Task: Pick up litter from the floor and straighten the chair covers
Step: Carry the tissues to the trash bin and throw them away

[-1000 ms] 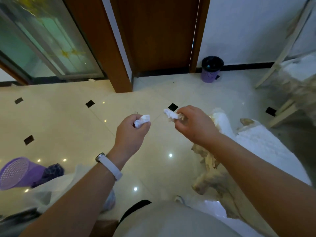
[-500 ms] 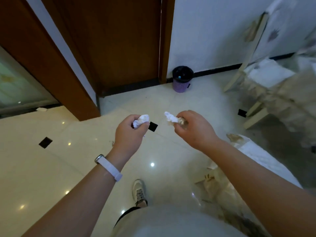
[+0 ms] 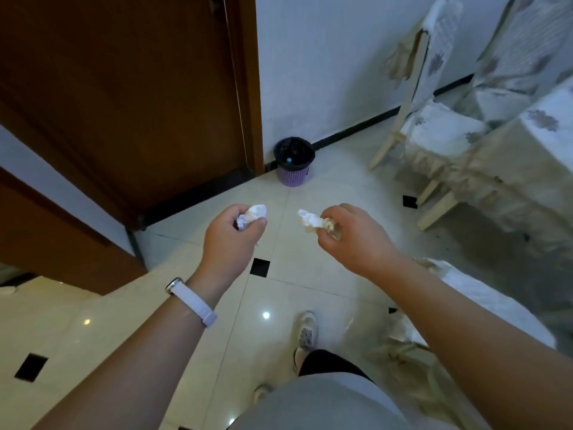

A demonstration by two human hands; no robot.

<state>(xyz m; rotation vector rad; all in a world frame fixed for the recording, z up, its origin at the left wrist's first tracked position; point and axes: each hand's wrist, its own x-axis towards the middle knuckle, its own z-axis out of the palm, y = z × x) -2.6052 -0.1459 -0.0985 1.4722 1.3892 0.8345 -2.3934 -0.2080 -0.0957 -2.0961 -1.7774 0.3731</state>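
Both hands are out in front of you, each curled round litter. Your left hand (image 3: 231, 240) grips a crumpled white tissue wad (image 3: 252, 214). Your right hand (image 3: 353, 240) pinches a second tissue (image 3: 310, 219) together with what looks like a clear wrapper scrap (image 3: 331, 228). All of it should be light, soft and crushable, so keep it balled deep in the fingers, because a loose pinch could shed a piece. Near right, a chair cover (image 3: 483, 301) lies rumpled. Farther off, the purple bin (image 3: 294, 173) stands by the wall beside the door (image 3: 139, 88). Covered chairs (image 3: 434, 125) stand far right.
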